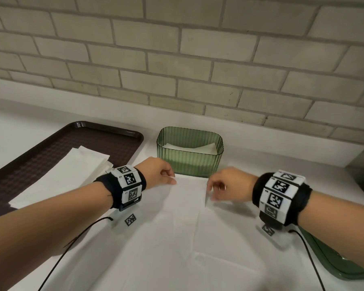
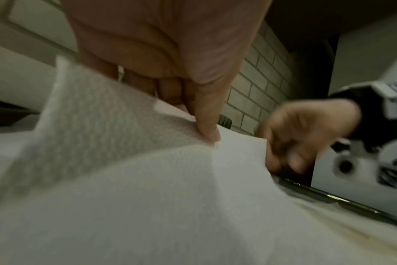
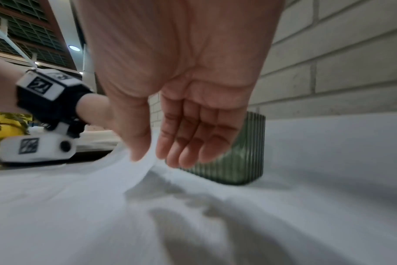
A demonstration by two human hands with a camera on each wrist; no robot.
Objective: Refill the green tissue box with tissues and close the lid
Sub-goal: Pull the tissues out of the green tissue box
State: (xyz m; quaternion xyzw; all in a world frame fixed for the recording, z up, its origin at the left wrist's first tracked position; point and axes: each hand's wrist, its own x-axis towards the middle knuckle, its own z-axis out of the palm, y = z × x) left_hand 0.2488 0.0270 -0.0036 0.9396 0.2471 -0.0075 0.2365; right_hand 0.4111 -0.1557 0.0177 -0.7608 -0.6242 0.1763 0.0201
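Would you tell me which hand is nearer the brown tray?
Left. The left hand is just right of the brown tray; the right hand is farther right, beyond the tissue.

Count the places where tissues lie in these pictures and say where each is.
3. One tissue is spread on the counter, pinched by the left hand and right hand. A stack lies on the brown tray. Some are inside the green box; more may be hidden.

Pale brick wall (image 1: 198,66) with grey mortar runs behind a white counter (image 1: 282,156). In the right wrist view: dark gridded ceiling (image 3: 34,44) with round recessed lights (image 3: 74,48), something yellow (image 3: 2,125) far left, blurred.
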